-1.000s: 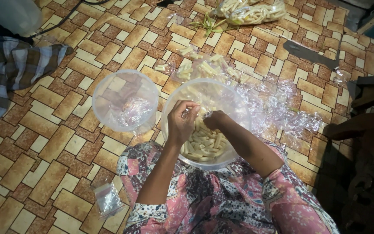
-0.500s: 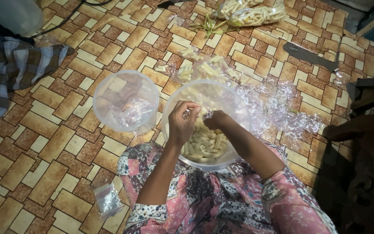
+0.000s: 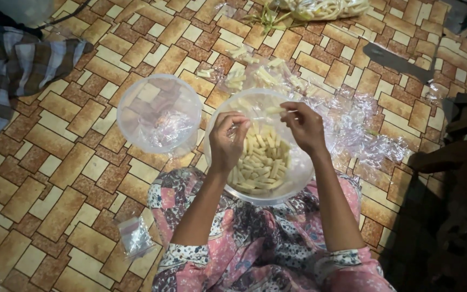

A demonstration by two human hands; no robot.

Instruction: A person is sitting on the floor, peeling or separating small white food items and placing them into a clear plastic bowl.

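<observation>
Two clear plastic bowls sit on the tiled floor in the head view, and the nearer one [image 3: 260, 148] rests against the person's lap, close enough for both hands to work over it without stretching. It holds a heap of pale yellow snack sticks [image 3: 259, 159], piled toward the near side. The second bowl [image 3: 159, 114] stands just to the left, touching or nearly touching the first, with only crumpled clear film in it.

Both forearms come up from the floral sleeves and meet above the full bowl. The left hand [image 3: 228, 141] is curled, fingers bent inward, and seems to pinch a thin clear bag; whether the grip is firm cannot be told. The right hand [image 3: 305, 125] hovers just apart from it at the far rim, fingertips closed on one snack stick [image 3: 274, 110] held level.

Loose clear plastic bags [image 3: 368, 130] spread to the right of the bowl, within easy reach. More sticks [image 3: 255, 75] lie scattered on film beyond the bowl. A small clear packet [image 3: 135, 236] lies by the left knee, and a striped cloth [image 3: 17, 75] is bunched at the far left.
</observation>
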